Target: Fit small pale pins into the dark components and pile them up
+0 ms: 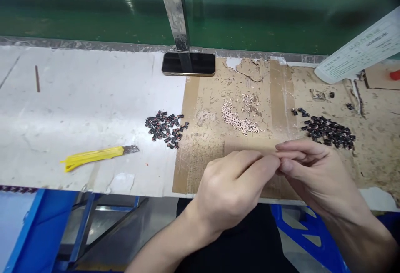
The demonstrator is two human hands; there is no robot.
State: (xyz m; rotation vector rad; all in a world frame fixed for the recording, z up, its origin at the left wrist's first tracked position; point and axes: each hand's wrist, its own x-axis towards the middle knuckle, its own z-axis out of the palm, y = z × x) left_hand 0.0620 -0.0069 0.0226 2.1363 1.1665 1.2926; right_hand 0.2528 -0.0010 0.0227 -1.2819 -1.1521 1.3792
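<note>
My left hand (233,189) and my right hand (312,169) meet above the cardboard-covered bench, their fingertips pressed close together. Anything between those fingertips is hidden or too small to see. A pile of small dark parts with coppery marks (328,131) lies just beyond my right hand. A similar pile (165,128) sits further left, on the white board (93,106). Between them is a scatter of tiny pale pieces (239,119). A yellow utility knife (100,156) lies on the white board, left of both hands.
A black phone (188,64) lies at the back against a metal upright (175,11). A white plastic bottle (359,48) lies at the back right, with a green panel (93,11) behind the bench. Blue stool frames (309,239) stand below the front edge.
</note>
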